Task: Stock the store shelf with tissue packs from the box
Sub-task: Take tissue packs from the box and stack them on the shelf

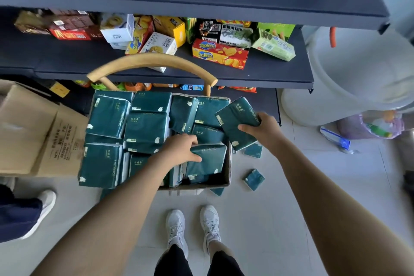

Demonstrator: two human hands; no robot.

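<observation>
A person stands over an open box [229, 164] crammed with dark green tissue packs [143, 132], some lying flat, others on edge, heaped above its rim. The left hand [182, 149] reaches into the box's near right corner, fingers curled over the top edge of a near pack [207, 160] and thumb pressed on its face. The right hand [262, 128] holds a tilted pack [235, 122] over the box's right rim, thumb on the front and fingers wrapped behind.

The box appears to rest on a chair [152, 63] whose curved wooden back arcs just beyond it. Past the chair back runs the dark shelf [280, 75], its board partly covered with a jumble of snack boxes [220, 54]; another board sits above it and more snacks show on a level below. The chair back stands between the box and the shelf.

Left of the box, touching its side, sits a brown carton [38, 132] with printed lettering. Right of the box, small packs [253, 179] lie loose on the tiled floor [291, 197]. Farther right are a white plastic object [358, 69] and a plastic bag [371, 127]. Near the box's front stand the person's white shoes [177, 228]; another person's shoe [43, 206] shows to the box's near left.
</observation>
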